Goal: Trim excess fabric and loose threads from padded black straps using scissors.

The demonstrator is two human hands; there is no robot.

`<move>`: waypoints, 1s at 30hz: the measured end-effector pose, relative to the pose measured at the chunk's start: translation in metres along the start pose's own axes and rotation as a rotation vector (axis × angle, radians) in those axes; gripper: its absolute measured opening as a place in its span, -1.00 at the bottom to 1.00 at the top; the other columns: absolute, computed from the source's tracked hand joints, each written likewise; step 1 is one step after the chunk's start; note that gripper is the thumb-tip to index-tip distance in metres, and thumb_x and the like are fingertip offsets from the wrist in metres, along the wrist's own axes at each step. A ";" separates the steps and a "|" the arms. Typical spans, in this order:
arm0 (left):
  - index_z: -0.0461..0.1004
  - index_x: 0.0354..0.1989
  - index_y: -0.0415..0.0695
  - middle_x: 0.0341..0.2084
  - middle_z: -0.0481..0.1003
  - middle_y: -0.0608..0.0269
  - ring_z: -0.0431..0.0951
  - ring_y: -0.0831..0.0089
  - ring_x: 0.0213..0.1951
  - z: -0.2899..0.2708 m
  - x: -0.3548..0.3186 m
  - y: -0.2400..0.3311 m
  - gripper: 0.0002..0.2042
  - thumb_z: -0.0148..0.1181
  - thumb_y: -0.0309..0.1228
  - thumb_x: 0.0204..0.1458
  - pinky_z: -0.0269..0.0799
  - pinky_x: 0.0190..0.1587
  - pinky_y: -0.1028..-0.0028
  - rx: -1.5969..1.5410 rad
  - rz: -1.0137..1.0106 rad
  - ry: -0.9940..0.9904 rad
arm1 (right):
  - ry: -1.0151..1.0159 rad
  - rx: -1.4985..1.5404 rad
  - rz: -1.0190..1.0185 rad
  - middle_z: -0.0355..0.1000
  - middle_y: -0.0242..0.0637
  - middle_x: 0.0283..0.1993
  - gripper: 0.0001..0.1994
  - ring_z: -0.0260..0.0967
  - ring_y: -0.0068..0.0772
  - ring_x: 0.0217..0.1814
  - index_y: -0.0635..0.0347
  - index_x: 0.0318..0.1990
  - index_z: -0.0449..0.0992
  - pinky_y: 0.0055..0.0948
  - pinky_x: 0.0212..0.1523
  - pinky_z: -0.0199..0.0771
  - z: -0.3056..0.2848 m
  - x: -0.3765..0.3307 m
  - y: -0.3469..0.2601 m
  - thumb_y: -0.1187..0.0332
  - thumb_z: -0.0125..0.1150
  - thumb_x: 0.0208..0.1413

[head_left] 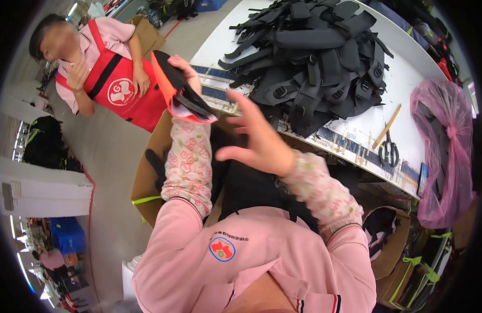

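My left hand [187, 74] is raised at the upper middle, its fingers closed round a folded orange-and-black fabric piece [168, 78]. The piece is partly spread at its lower end, where dark layers show between the bright edges. To its right, my right hand [262, 136] is held in the air with fingers apart and nothing in it. Beyond that hand, a large heap of black padded straps [309, 39] with buckles lies on the white table [408, 99]. What my left palm covers is hidden.
Black-handled scissors [389, 152] and a thin yellowish stick [387, 126] lie on the table. A pink plastic bag [443, 156] hangs at its right end. A cardboard box [147, 177] stands beside my left arm. A co-worker in a red apron [127, 94] stands at upper left.
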State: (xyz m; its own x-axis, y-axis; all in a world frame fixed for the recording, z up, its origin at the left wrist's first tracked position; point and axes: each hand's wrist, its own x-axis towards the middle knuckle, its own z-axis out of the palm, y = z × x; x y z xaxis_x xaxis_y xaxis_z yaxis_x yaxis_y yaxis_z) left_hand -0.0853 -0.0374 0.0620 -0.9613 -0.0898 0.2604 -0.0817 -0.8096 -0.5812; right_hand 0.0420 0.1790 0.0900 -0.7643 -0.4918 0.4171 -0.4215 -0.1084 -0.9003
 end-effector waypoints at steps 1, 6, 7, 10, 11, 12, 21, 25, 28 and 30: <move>0.13 0.07 -0.52 -0.21 0.39 -0.15 0.51 0.08 -0.16 -0.010 0.006 -0.008 -0.57 0.06 -0.57 0.07 0.49 -0.03 0.30 -0.082 -0.104 -0.055 | 0.006 -0.027 0.004 -0.15 -0.05 0.39 -0.15 0.34 -0.11 0.08 0.07 0.33 0.01 -0.29 0.03 0.41 0.012 0.015 0.000 0.33 0.41 -0.11; 0.15 0.19 -0.33 0.14 0.28 -0.04 0.32 0.18 0.15 -0.010 0.025 -0.020 -0.55 -0.27 -0.24 0.26 0.11 0.31 0.22 0.784 -0.437 -0.104 | 0.301 -0.790 -0.613 0.33 -0.08 0.10 -0.44 0.39 -0.11 -0.14 0.14 0.09 0.41 -0.36 -0.12 0.46 0.000 0.073 0.017 0.63 0.14 -0.21; 0.15 0.21 -0.28 0.17 0.25 0.00 0.29 0.17 0.18 -0.032 0.025 0.007 -0.54 -0.27 -0.22 0.25 0.10 0.30 0.19 0.996 -0.240 0.044 | 0.308 -0.856 -0.629 0.32 -0.11 0.11 -0.47 0.39 -0.17 -0.18 0.13 0.07 0.42 -0.32 -0.16 0.46 -0.001 0.082 0.021 0.62 0.11 -0.18; 0.08 0.30 0.02 0.25 0.15 0.15 0.14 0.14 0.27 -0.064 -0.014 0.022 -0.40 -0.20 0.09 0.17 0.10 0.24 -0.01 1.355 -0.185 0.022 | 0.233 -1.109 -0.463 0.32 -0.15 0.13 -0.46 0.35 -0.17 -0.10 0.12 0.07 0.43 -0.31 -0.08 0.43 -0.016 0.089 0.065 0.57 0.17 -0.21; 0.07 0.31 0.03 0.26 0.14 0.17 0.13 0.09 0.27 -0.072 -0.029 0.049 -0.24 -0.18 0.29 0.04 0.07 0.22 -0.09 0.589 -0.500 0.101 | 0.219 -1.104 -0.469 0.32 -0.15 0.13 -0.46 0.35 -0.17 -0.10 0.12 0.07 0.43 -0.31 -0.08 0.43 -0.010 0.087 0.083 0.57 0.17 -0.21; 0.06 0.31 0.04 0.26 0.14 0.18 0.13 0.07 0.26 -0.087 -0.049 0.069 -0.19 -0.18 0.34 -0.02 0.06 0.23 -0.08 0.812 -0.447 0.171 | 0.072 -1.124 -0.321 0.30 -0.14 0.15 -0.46 0.34 -0.15 -0.06 0.12 0.07 0.43 -0.31 -0.05 0.42 -0.008 0.086 0.100 0.53 0.21 -0.21; 0.10 0.26 -0.07 0.12 0.28 0.14 0.31 0.24 0.14 -0.125 -0.125 0.079 -0.45 0.06 -0.52 0.06 0.14 0.23 0.08 1.287 -0.235 0.337 | -0.059 -0.564 0.163 0.22 -0.04 0.21 -0.49 0.27 0.05 0.15 0.21 0.05 0.42 -0.24 0.08 0.37 -0.008 0.042 0.193 0.34 0.36 -0.14; 0.18 0.19 -0.07 0.00 0.39 0.18 0.43 0.31 -0.02 -0.150 -0.129 0.084 -0.50 0.06 -0.62 0.02 0.32 0.08 0.21 1.246 -0.086 0.430 | -0.165 -0.792 0.230 0.23 -0.06 0.19 -0.52 0.32 -0.05 0.10 0.23 0.00 0.43 -0.28 0.06 0.38 0.008 0.039 0.192 0.32 0.32 -0.14; 0.29 0.07 -0.11 -0.13 0.47 0.20 0.48 0.33 -0.13 -0.160 -0.129 0.088 -0.62 0.05 -0.60 0.04 0.38 -0.02 0.24 1.159 -0.001 0.528 | -0.156 -1.111 -0.029 0.27 -0.10 0.14 -0.56 0.33 -0.14 0.06 0.19 -0.02 0.44 -0.30 -0.03 0.42 0.013 0.040 0.187 0.36 0.28 -0.14; 0.34 0.01 -0.14 -0.19 0.49 0.20 0.51 0.33 -0.18 -0.163 -0.130 0.084 -0.70 0.04 -0.57 0.06 0.40 -0.06 0.26 1.142 0.037 0.542 | -0.183 -1.161 -0.107 0.36 -0.20 0.04 -0.63 0.32 -0.21 0.06 0.18 -0.08 0.48 -0.31 -0.09 0.44 0.009 0.044 0.185 0.38 0.26 -0.14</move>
State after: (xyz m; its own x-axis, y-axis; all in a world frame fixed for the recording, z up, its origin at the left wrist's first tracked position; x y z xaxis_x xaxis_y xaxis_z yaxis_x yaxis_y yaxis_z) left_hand -0.0100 0.0007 -0.1470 -0.9644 -0.0938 -0.2472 -0.0389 -0.8744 0.4836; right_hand -0.0651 0.1301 -0.0594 -0.6566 -0.6549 0.3742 -0.7428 0.6476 -0.1702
